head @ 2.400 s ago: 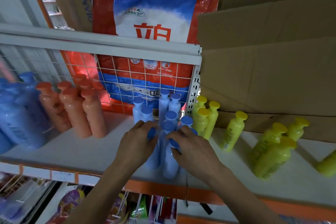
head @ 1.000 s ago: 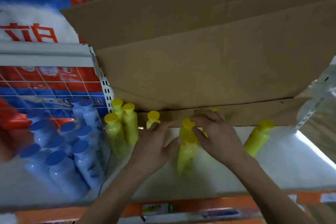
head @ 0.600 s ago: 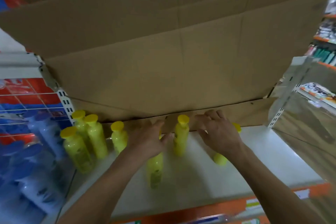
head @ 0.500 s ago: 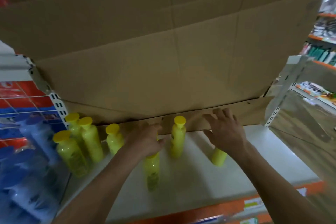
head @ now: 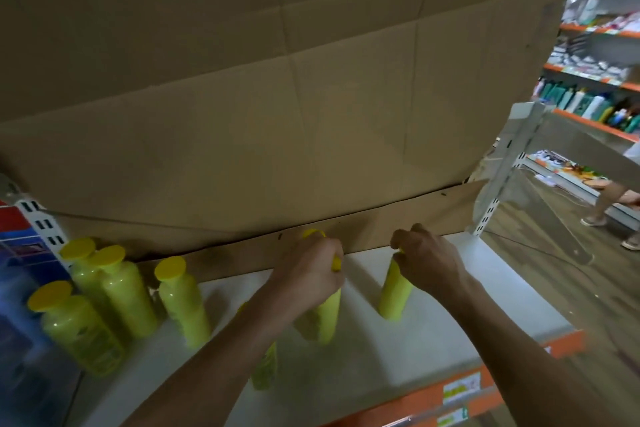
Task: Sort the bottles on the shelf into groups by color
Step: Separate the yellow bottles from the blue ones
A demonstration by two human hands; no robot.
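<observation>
Yellow bottles stand on a white shelf (head: 450, 333). My left hand (head: 310, 270) is closed around the top of one yellow bottle (head: 323, 317) in the middle. My right hand (head: 427, 258) is closed over the cap of another yellow bottle (head: 394, 295) to its right. A group of yellow bottles (head: 128, 291) with flat caps stands at the left. One more yellow bottle (head: 265, 367) shows under my left forearm, mostly hidden. Blurred blue bottles (head: 14, 322) fill the far left edge.
A large cardboard sheet (head: 277, 97) forms the back of the shelf. A white perforated upright (head: 498, 177) ends the shelf at the right; another upright (head: 41, 225) divides it at the left. An orange price rail (head: 460, 392) runs along the front. A person's legs (head: 609, 198) stand in the aisle.
The view swung right from the blue bottles to the yellow ones. My left hand took hold of the middle bottle's top. My right hand closed over the rightmost bottle's cap.
</observation>
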